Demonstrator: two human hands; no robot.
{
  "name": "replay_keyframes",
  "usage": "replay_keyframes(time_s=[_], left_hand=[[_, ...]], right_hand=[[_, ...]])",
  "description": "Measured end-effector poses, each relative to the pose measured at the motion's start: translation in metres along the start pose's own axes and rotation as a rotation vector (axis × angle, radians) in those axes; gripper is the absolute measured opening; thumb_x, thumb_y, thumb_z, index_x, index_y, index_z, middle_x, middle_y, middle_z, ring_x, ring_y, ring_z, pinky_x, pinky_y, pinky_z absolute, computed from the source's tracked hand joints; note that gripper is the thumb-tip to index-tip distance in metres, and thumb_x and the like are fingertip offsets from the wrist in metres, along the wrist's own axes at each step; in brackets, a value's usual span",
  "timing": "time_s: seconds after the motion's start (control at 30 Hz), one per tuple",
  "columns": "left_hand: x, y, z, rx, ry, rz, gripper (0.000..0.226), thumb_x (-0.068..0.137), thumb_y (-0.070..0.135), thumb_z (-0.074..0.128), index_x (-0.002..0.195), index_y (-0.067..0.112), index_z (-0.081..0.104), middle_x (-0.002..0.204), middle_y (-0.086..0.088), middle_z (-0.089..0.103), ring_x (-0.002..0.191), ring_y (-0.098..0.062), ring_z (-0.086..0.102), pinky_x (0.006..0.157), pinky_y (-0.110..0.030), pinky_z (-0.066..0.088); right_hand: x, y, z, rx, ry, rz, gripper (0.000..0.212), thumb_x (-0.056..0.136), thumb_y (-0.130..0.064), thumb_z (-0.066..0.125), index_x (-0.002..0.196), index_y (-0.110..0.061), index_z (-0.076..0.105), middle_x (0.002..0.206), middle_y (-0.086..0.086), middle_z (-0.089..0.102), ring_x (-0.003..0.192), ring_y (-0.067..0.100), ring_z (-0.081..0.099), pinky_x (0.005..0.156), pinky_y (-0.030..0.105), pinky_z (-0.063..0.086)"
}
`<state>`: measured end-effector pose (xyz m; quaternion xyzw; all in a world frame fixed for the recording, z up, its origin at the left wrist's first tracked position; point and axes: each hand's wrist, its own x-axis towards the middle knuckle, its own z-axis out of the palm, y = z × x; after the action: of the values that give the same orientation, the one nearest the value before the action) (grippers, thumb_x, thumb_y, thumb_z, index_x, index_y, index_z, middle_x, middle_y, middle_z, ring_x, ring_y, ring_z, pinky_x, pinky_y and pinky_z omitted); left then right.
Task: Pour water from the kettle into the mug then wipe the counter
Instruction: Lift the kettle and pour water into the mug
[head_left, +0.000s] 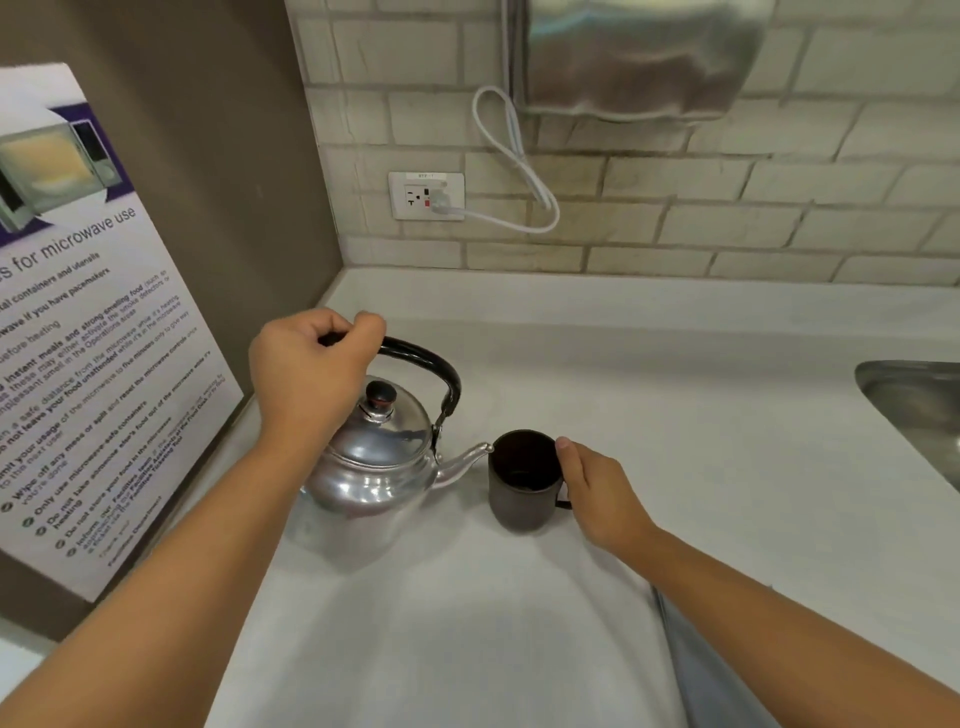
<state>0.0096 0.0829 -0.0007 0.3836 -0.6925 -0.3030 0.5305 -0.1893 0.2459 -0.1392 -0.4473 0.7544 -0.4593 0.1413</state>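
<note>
Nearest, bare table (467, 623) lies open. The right hand (597, 493) wraps the dark mug (522, 480); the left hand (311, 374) grips the kettle (374, 467) handle — spout touching the mug's rim. Beyond, clear surface reaches the sink (914, 405) edge and tiled wall (727, 218).

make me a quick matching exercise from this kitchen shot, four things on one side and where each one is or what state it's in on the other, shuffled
Things:
1. kettle
2. mug
3. white cord
4. sink

Places or states:
A. plugged into the wall outlet
B. at the right edge of the counter, only partly in view
C. held by its black handle in the left hand
D. dark, steadied by the right hand, just off the spout tip

Pairs: 1-C, 2-D, 3-A, 4-B
</note>
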Motion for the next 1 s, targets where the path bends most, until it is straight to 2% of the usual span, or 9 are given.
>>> replay_keyframes(time_s=[0.2, 0.37, 0.57, 0.67, 0.83, 1.0], left_hand=[[0.014, 0.016, 0.007, 0.059, -0.037, 0.097, 0.034, 0.072, 0.026, 0.064, 0.041, 0.023, 0.051, 0.034, 0.012, 0.041, 0.037, -0.005, 0.035, 0.04, -0.01, 0.026], [0.021, 0.028, 0.014, 0.076, -0.083, 0.141, 0.029, 0.072, 0.029, 0.064, 0.045, 0.02, 0.057, 0.035, 0.012, 0.044, 0.038, -0.006, 0.038, 0.041, -0.012, 0.029], [0.023, 0.034, 0.022, 0.124, -0.137, 0.159, 0.029, 0.07, 0.034, 0.062, 0.046, 0.018, 0.059, 0.038, 0.011, 0.048, 0.038, -0.007, 0.04, 0.046, -0.021, 0.037], [0.023, 0.036, 0.025, 0.15, -0.153, 0.174, 0.029, 0.069, 0.034, 0.063, 0.046, 0.017, 0.059, 0.037, 0.005, 0.046, 0.037, -0.008, 0.039, 0.046, -0.023, 0.038], [0.023, 0.041, 0.025, 0.163, -0.191, 0.191, 0.028, 0.07, 0.03, 0.063, 0.046, 0.017, 0.057, 0.032, 0.01, 0.045, 0.029, -0.005, 0.048, 0.036, -0.012, 0.03], [0.027, 0.044, 0.022, 0.197, -0.205, 0.211, 0.029, 0.071, 0.033, 0.062, 0.045, 0.02, 0.056, 0.034, 0.013, 0.048, 0.031, -0.004, 0.048, 0.037, -0.009, 0.028]], right_hand=[[0.001, 0.002, -0.002, 0.002, -0.02, -0.011, 0.048, 0.101, -0.04, 0.026, 0.056, -0.024, 0.036, 0.048, -0.011, 0.041, 0.047, 0.001, 0.045, 0.051, 0.011, 0.036], [0.002, 0.001, -0.003, -0.004, -0.031, -0.013, 0.047, 0.101, -0.04, 0.026, 0.057, -0.026, 0.036, 0.05, -0.01, 0.042, 0.049, 0.0, 0.046, 0.053, 0.01, 0.037], [0.002, 0.002, -0.004, -0.022, -0.042, -0.017, 0.048, 0.101, -0.041, 0.025, 0.057, -0.024, 0.037, 0.05, -0.009, 0.042, 0.048, 0.001, 0.045, 0.052, 0.011, 0.036], [0.002, 0.002, -0.004, -0.026, -0.042, -0.018, 0.048, 0.101, -0.04, 0.025, 0.057, -0.025, 0.037, 0.049, -0.008, 0.042, 0.048, 0.002, 0.045, 0.052, 0.011, 0.036], [0.003, 0.002, -0.004, -0.021, -0.05, -0.01, 0.048, 0.101, -0.041, 0.025, 0.058, -0.024, 0.038, 0.051, -0.009, 0.043, 0.049, 0.002, 0.044, 0.051, 0.012, 0.035], [0.003, 0.001, -0.004, -0.025, -0.054, -0.011, 0.048, 0.101, -0.039, 0.025, 0.058, -0.025, 0.037, 0.051, -0.008, 0.043, 0.048, 0.002, 0.044, 0.052, 0.012, 0.036]])
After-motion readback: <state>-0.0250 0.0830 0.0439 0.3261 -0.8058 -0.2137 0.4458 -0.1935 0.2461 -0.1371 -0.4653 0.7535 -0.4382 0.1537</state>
